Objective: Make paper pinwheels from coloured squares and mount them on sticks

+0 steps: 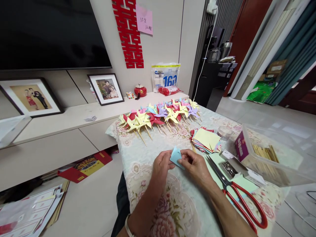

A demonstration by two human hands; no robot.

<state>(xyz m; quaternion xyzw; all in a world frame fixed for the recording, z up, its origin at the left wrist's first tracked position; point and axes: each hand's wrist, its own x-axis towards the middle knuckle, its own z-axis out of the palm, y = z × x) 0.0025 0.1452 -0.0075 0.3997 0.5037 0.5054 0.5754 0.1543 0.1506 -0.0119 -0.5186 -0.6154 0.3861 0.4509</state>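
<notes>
Pale floral cloth [192, 204] covers the table, the largest thing under the work. Across its far side lies a bank of pinwheels [161, 112] in yellow, red, purple, pink and blue, many with their sticks pointing toward the person. At the right stands a clear plastic tub [241, 146] with a purple label, holding loose sticks [265, 154]. Red-handled scissors [227, 184] lie nearer, beside the right forearm, and beyond them is a stack [206, 140] of coloured paper, yellow on top.

The left hand [161, 163] and right hand [194, 164] meet mid-table, both pinching one small blue paper [176, 157] between their fingers. It sits between the hands, left of the scissors; whether it touches the cloth I cannot tell. The step in hand looks like folding or shaping this piece, though its exact layers are unclear. The next move seems to call for a light, steady pinch, one hand bracing while the other guides an edge.

Smallest are the metal studs [229, 169] in a little carton, just beside the scissors.
</notes>
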